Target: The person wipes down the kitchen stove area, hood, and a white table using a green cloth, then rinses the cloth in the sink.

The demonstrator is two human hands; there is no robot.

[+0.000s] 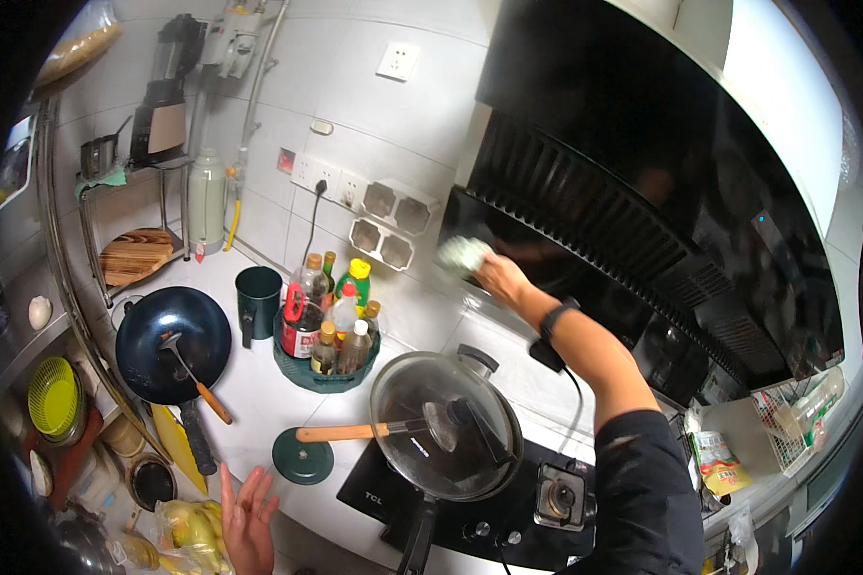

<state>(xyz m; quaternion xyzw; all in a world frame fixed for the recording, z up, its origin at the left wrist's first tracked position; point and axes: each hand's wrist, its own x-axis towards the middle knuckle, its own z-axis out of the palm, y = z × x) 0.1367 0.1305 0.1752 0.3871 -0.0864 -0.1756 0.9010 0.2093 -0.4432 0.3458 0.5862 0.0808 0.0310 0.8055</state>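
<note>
My right hand [502,279] is raised and grips a pale cloth [464,256], blurred, at the lower left corner of the black glass range hood [546,262]. A dark band circles that wrist. Low in the view, my left hand [248,523] is held up with fingers apart and nothing in it, beside a plastic bag of yellow fruit [190,528]. Below the right arm, a pan with a glass lid [431,388] sits on the black gas stove [460,519]. A wooden utensil handle [338,433] reaches out past the lid's left rim.
A dark wok [169,330] with a spatula [198,374] stands on the counter at left. Bottles fill a green tray [323,381] near a dark green pitcher [259,302]. A green round lid [303,456] lies left of the stove; the pan's black handle [418,539] juts forward.
</note>
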